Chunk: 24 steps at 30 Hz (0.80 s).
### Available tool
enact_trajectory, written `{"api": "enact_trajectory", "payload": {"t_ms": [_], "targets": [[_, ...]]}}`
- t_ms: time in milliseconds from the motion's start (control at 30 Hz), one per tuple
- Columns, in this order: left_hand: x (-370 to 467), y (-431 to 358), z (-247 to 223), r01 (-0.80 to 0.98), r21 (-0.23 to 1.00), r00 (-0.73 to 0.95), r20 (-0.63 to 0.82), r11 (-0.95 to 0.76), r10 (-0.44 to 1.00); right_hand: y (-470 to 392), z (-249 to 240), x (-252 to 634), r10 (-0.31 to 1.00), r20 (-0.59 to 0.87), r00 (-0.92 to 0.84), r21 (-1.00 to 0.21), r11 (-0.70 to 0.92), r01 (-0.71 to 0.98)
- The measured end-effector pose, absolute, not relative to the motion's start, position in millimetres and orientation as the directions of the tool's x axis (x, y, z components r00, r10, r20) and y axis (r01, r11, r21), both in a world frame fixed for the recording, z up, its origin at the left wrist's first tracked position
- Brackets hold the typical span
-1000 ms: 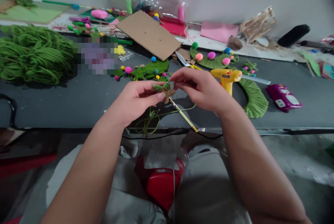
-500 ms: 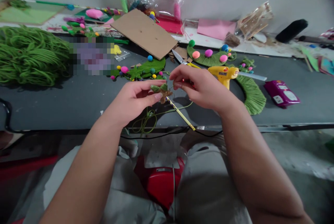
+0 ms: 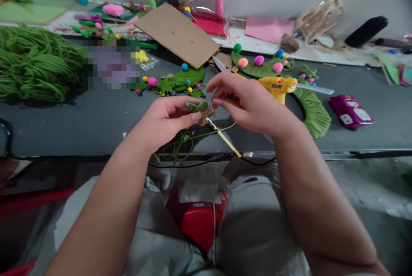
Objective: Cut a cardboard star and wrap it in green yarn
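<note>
My left hand [image 3: 167,119] pinches a small cardboard star [image 3: 202,117] between thumb and fingers. Green yarn is wound over part of the star, and brown card shows on its lower points. Just to the right, my right hand [image 3: 241,100] is closed with thumb and fingertips together beside the star; whatever they hold is too small to make out. Below both hands lies a yellow patterned pencil [image 3: 225,139] at the table's front edge. A loose tangle of green yarn [image 3: 178,147] trails next to it, one strand running toward the right.
A yellow glue gun [image 3: 273,87] lies behind my right wrist, near a yarn-wrapped green ring [image 3: 313,113] and a purple box [image 3: 351,113]. Scissors [image 3: 219,64] and a cardboard sheet [image 3: 177,35] are farther back. A green yarn heap [image 3: 38,65] sits at left; black cable hangs along the front edge.
The view has tilted and shifted slightly. My left hand keeps its grip on the star, and my right hand stays close beside it with barely any movement.
</note>
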<state>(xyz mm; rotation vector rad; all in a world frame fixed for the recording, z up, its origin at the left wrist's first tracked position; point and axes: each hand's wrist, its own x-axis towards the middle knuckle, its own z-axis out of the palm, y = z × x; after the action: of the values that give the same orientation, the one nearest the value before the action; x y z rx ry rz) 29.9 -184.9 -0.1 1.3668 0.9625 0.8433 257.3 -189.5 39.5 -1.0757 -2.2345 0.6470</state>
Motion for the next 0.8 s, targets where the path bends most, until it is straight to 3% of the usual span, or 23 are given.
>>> {"api": "enact_trajectory", "payload": {"t_ms": [200, 467, 800], "targets": [[32, -187, 5, 0.123, 0.991, 0.362, -0.093, 0.052, 0.927, -192, 38, 252, 0.829, 0.329, -0.451, -0.660, 0.544, 0.518], [46, -192, 0, 0.266, 0.955, 0.192, 0.082, -0.132, 0.978, -194, 36, 234, 0.868, 0.383, -0.317, -0.621, 0.496, 0.606], [46, -191, -5, 0.184, 0.978, 0.121, 0.072, -0.094, 0.990, -199, 29, 228, 0.871, 0.435, -0.229, -0.630, 0.476, 0.614]]}}
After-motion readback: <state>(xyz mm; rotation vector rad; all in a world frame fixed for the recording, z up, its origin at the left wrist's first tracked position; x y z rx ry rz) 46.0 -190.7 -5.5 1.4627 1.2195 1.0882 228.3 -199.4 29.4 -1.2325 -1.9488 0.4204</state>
